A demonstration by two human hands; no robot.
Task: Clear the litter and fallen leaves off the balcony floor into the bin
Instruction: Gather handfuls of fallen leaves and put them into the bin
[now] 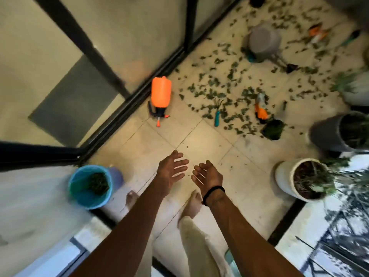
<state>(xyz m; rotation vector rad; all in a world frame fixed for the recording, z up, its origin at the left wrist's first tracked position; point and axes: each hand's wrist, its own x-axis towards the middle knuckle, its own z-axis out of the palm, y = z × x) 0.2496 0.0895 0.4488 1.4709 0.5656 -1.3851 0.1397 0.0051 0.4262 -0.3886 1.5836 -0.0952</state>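
Green fallen leaves (223,90) lie scattered over the beige tiled balcony floor (201,142), thickest in the middle and far right. A blue bin (76,193) stands at the lower left with dark green leaves inside. My left hand (172,168) and my right hand (207,175) are held out side by side above bare tiles, both with fingers apart and nothing in them. A black band circles my right wrist. The leaves lie well beyond my hands, and the bin sits to their left.
An orange sprayer (160,94) lies by the black sliding door track. A teal hand rake (217,114), an orange-handled trowel (260,108) and a tipped grey pot (263,42) lie among the leaves. Grey (327,134) and white (285,176) planters line the right. My bare feet stand below.
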